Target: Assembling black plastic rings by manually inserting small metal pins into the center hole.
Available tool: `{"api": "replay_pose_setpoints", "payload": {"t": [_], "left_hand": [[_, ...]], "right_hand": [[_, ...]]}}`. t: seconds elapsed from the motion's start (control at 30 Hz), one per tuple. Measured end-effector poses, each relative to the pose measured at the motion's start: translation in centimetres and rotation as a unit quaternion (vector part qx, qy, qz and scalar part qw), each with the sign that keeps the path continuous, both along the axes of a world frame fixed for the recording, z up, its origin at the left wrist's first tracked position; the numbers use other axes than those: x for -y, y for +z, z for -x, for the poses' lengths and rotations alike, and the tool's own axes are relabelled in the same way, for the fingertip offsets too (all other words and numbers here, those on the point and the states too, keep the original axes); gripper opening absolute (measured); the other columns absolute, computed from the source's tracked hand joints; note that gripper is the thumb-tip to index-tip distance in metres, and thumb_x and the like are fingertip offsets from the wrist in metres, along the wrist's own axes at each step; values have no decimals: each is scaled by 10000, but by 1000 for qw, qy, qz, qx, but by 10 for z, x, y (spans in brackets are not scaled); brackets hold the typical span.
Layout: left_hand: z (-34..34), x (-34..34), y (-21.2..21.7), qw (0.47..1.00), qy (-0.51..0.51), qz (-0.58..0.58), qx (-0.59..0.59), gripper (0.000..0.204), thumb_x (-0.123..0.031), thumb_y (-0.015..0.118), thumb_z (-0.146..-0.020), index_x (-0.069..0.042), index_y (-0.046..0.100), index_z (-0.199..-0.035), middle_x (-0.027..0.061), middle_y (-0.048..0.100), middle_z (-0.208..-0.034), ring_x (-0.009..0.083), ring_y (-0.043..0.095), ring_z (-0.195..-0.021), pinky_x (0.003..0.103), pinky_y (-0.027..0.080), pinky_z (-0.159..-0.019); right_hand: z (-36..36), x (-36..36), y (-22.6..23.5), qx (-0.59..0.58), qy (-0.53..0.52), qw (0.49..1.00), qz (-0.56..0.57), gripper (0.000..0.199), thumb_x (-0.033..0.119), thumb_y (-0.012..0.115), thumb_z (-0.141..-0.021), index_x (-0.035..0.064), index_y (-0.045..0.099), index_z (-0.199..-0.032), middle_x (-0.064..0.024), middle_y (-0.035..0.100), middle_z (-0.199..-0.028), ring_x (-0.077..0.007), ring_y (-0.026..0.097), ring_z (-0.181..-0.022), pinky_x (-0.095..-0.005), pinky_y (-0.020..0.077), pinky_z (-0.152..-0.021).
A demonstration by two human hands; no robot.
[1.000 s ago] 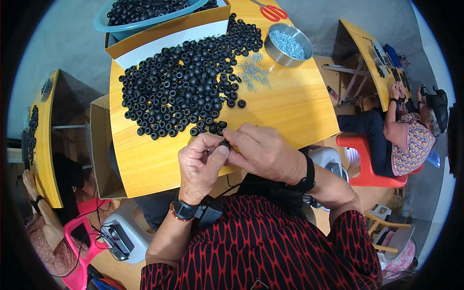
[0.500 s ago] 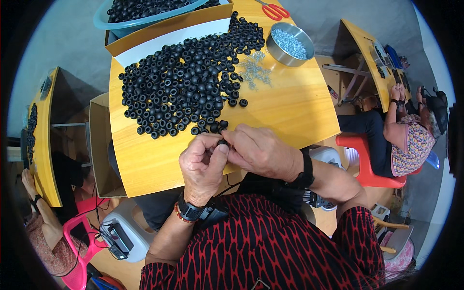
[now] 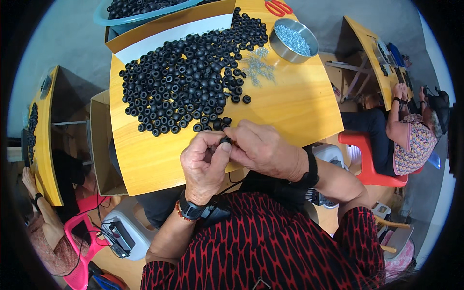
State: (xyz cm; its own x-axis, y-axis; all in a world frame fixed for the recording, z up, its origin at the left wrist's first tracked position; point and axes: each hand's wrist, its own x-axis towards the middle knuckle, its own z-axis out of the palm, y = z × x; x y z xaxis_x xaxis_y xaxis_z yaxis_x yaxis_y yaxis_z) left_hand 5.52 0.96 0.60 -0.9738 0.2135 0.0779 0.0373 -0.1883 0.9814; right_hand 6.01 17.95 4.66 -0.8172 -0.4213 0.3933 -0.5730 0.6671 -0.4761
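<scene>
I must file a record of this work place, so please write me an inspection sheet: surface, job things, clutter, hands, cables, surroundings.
Surface: yellow wooden table, bare at its near edge.
Job's things: heap of small black rubber rings spread over the far half; one small black ring pinched between both hands.
Clutter: round metal bowl of small silvery parts; loose silvery parts beside it; red scissors handles; blue basin of black rings; open cardboard box at table's left.
Hands: left hand and right hand meet at the near edge, fingers closed on the ring.
Cables: black cable near the pink chair.
Surroundings: seated co-worker on red chair at right.
</scene>
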Motion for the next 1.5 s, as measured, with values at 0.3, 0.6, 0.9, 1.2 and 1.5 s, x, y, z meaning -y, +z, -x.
{"api": "replay_pose_setpoints", "payload": {"t": [0.3,0.6,0.9,1.2,1.5], "left_hand": [[0,-3,0,1000,10,-24,3,77,66,651,-907,10,621,-950,-5,628,-908,26,506,-738,194,442,-649],[0,-1,-5,1000,15,1,-9,85,56,662,-906,7,619,-961,-4,630,-911,26,494,-736,191,431,-640],[-1,0,-4,999,10,-42,32,92,59,658,-907,17,604,-969,20,635,-938,39,543,-762,200,469,-672],[0,-2,-7,998,25,-59,3,85,49,656,-925,28,605,-990,37,640,-964,56,572,-798,205,483,-705],[3,-1,-5,999,13,-36,2,76,50,667,-913,30,601,-947,45,633,-916,63,564,-754,207,475,-671]], "right_hand": [[5,-2,5,40,21,999,2,181,156,658,-908,24,572,-998,-105,551,-817,-299,634,-739,-399,535,-615],[10,-4,11,61,42,997,-34,202,187,627,-930,5,557,-986,-131,578,-852,-324,652,-751,-413,546,-633],[12,-3,21,64,57,991,-106,364,153,688,-891,-64,584,-1163,-144,608,-896,-320,661,-786,-397,546,-644],[12,4,22,71,38,995,-54,346,125,604,-909,-93,546,-1171,-172,598,-911,-338,664,-833,-410,556,-670],[12,0,16,20,50,996,-68,420,81,714,-832,-96,581,-1189,-136,597,-872,-288,648,-707,-365,541,-592]]}}
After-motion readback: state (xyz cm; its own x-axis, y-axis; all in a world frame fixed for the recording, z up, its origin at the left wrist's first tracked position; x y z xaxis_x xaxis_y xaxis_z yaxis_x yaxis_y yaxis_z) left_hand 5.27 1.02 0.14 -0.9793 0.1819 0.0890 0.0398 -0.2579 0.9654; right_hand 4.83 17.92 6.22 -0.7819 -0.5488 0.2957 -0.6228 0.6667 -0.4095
